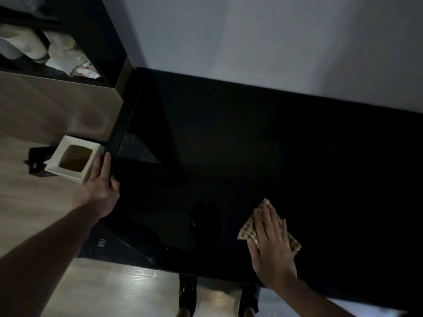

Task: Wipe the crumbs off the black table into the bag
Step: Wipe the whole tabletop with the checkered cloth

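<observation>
A: Head view: right hand (pixel 272 245) presses flat, fingers straight, on the cloth (pixel 249 232) near the table's (pixel 229 133) front edge. Left hand (pixel 100 186) curls round the left edge beside the bag (pixel 73 157).

B: Risk?

A: I'd say crumbs, invisible here, spill off the front edge, or overshoot the bag's small mouth. Plenty of bare tabletop leftward.

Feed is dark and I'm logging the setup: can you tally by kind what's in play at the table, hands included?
Hands: 2, the left hand gripping the white open-topped paper bag at the table edge, the right hand pressing flat
Checked beige cloths: 1, under the right hand
White paper bags: 1
Glossy black tables: 1
Crumbs: none discernible
Total: 5
</observation>
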The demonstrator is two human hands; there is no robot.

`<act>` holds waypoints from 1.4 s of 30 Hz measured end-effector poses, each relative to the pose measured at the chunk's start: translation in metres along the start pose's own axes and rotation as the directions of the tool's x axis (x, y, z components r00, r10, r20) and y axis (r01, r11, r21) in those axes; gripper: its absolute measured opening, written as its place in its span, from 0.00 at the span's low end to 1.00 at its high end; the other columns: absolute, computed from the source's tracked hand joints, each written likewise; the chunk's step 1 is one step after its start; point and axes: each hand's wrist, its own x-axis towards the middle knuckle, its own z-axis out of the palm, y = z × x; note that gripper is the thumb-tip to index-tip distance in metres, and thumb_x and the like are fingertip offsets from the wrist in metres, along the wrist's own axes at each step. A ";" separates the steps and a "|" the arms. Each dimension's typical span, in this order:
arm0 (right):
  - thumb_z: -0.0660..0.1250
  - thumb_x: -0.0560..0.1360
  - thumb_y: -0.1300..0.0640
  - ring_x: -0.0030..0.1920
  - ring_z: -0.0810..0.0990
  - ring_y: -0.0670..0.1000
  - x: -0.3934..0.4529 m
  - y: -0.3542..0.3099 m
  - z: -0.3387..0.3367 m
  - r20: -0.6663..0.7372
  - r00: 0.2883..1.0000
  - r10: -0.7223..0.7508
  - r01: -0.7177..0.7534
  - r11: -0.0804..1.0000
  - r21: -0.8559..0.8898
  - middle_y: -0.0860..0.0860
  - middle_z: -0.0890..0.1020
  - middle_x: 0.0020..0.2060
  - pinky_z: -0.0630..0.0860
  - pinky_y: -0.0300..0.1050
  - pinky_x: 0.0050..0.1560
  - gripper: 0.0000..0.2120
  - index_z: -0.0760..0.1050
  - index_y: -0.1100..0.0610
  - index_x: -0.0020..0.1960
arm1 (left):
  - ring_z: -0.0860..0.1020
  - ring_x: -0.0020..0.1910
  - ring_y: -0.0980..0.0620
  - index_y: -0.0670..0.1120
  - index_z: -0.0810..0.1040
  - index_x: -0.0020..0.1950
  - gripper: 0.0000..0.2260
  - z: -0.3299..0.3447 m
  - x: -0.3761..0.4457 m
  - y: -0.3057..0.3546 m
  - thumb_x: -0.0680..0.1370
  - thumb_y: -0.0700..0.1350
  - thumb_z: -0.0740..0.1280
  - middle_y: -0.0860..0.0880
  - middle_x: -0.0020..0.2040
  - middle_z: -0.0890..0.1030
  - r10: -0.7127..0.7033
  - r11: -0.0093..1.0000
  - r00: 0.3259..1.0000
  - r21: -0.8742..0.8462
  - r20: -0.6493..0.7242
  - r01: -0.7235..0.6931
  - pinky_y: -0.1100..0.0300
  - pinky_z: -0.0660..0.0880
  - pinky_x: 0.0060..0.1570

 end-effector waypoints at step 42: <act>0.44 0.83 0.38 0.85 0.43 0.54 -0.002 0.221 -0.024 -0.128 0.941 0.313 -0.296 0.946 0.132 0.52 0.44 0.85 0.48 0.63 0.83 0.34 0.49 0.52 0.85 | 0.53 0.81 0.54 0.56 0.68 0.76 0.26 0.136 -0.254 0.292 0.77 0.54 0.64 0.55 0.80 0.60 0.384 0.915 0.923 -0.133 0.001 -0.380 0.48 0.54 0.78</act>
